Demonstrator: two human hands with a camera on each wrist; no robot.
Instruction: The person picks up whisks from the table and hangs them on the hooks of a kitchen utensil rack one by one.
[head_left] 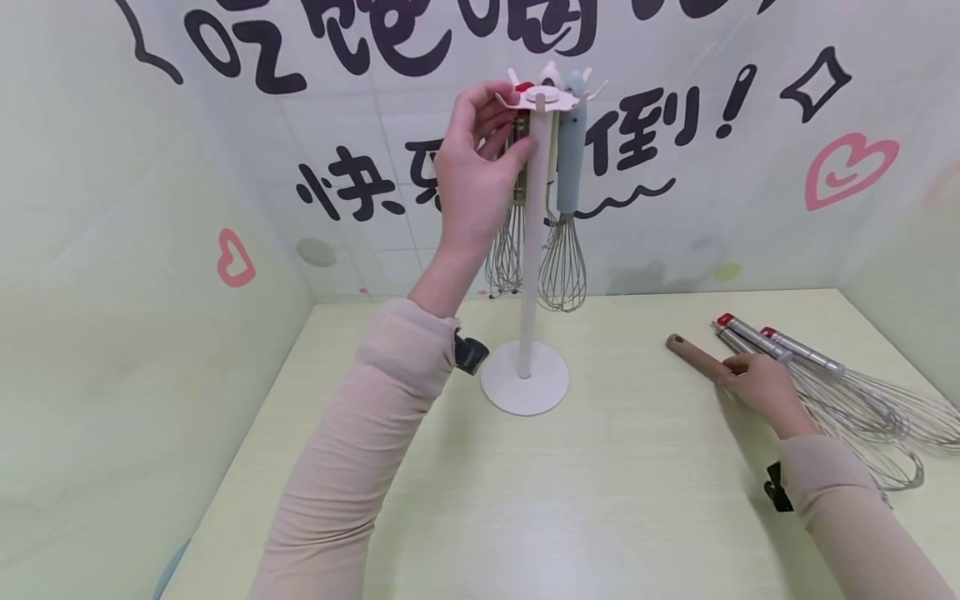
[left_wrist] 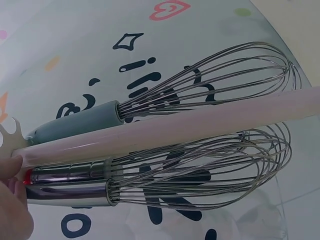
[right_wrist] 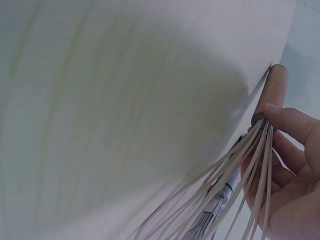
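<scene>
Near the top of a white upright stand [head_left: 530, 275], my left hand [head_left: 480, 179] grips the upper end of a steel-handled whisk [left_wrist: 70, 194], its thumb near the pole. Right beside that whisk hangs another steel handle [left_wrist: 75, 172] with a red end. A blue-handled whisk [head_left: 572, 162] hangs on the other side of the pole, and a pale handle [head_left: 553, 150] shows partly behind it. Low over the table at the right, my right hand [head_left: 761, 392] pinches a wooden-handled whisk [head_left: 697, 358] where the handle meets its pale wires [right_wrist: 250, 160].
Several steel whisks [head_left: 806, 350] with red tips lie together by my right hand, their wire loops toward the right edge. The stand's round base [head_left: 525, 400] rests on the pale table [head_left: 600, 500]. A printed backdrop [head_left: 360, 250] rises behind the table.
</scene>
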